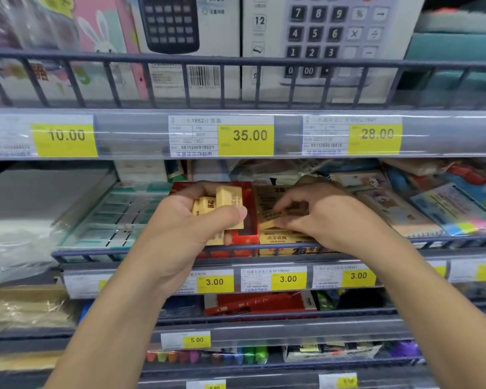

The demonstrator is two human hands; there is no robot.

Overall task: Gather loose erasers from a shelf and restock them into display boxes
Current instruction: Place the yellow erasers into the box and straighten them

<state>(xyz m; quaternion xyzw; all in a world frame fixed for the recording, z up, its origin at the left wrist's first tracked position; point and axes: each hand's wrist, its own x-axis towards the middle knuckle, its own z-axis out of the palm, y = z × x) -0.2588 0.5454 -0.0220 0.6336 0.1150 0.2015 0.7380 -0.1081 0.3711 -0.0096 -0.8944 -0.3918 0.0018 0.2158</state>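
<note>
My left hand [191,220] grips a bunch of several tan erasers [222,204], held in front of a red display box [250,217] on the middle shelf. My right hand [314,217] reaches into the tan display box [281,240] to the right of the red one. Its fingertips pinch a tan eraser [268,220] lying on the erasers packed inside. The right palm hides the back half of that box.
A wire rail [124,252] fronts the shelf just below both hands. Teal-and-white packs [118,217] lie to the left, notebooks and sticky tabs [432,209] to the right. Calculator boxes [331,37] stand on the shelf above. Price labels line each shelf edge.
</note>
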